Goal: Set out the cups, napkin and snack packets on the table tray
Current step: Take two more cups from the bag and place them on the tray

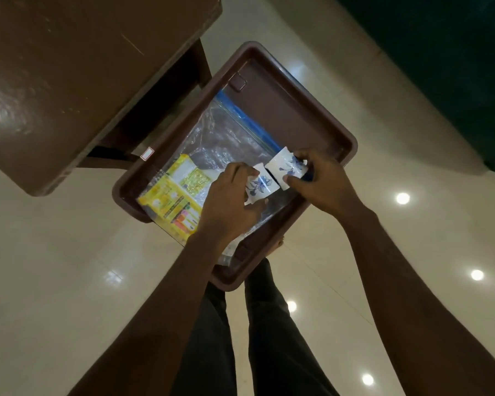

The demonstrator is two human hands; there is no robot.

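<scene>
Glossy cream floor tiles (55, 267) everywhere, with a dark brown counter (69, 81) off at the upper left. One brown plastic tray (320, 110) sits just beside it, not on it. A clear zip bag (226, 132) with a blue seal strip covers most of the tray floor, and one yellow snack packet (175, 201) lies at the near-left end, partly under the left hand (226, 210). Two white cups with blue flowers: left cup (262, 185) is gripped in the left hand, right cup (287, 165) is pinched in the right hand (323, 181). The cups are just apart, above the bag.
</scene>
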